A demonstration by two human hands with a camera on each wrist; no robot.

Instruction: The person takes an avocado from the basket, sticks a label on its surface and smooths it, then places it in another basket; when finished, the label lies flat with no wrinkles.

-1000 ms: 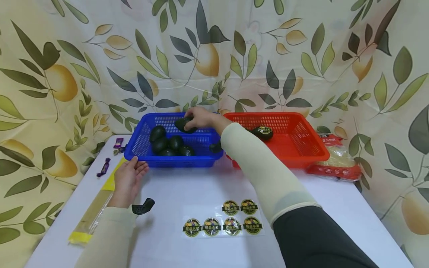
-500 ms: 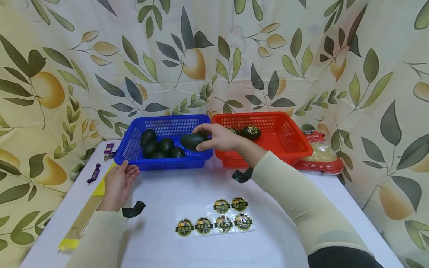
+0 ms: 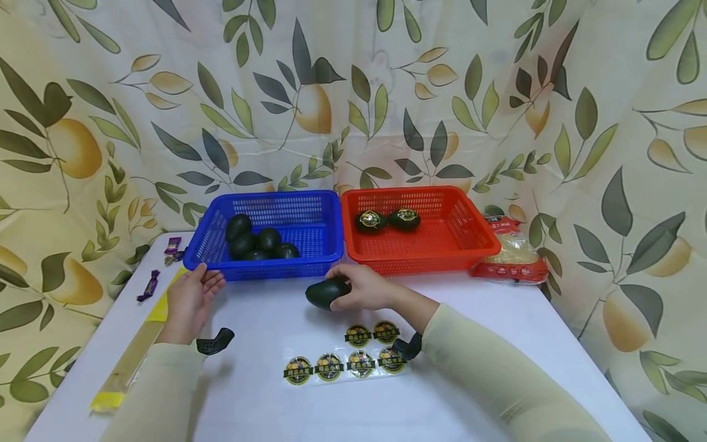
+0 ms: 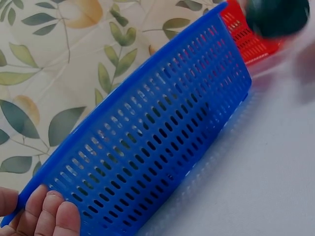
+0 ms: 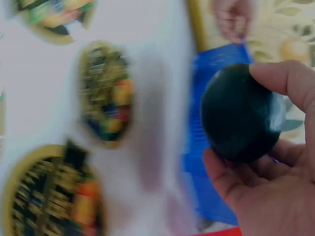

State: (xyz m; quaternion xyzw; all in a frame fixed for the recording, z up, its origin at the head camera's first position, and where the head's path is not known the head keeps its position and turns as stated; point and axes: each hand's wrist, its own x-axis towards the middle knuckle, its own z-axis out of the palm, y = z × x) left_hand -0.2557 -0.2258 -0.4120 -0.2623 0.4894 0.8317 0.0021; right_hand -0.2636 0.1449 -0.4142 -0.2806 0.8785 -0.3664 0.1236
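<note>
- The right hand curls its grip round a dark avocado, held low over the desk.
- The avocado's long axis runs sideways; the sticker sheet lies just nearer the person than this grip.
- The left hand rests relaxed fingers on the blue basket corner.

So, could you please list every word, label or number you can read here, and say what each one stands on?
Sticker sheet: round labels with a dark banner of characters, too small to read.
Stickers on the two avocados in the red basket: same design, unreadable.
Red noodle packet: print too small to read.
Purple candies: no legible text.
Right wrist view: stickers blurred.
Nothing can be quoted.
</note>
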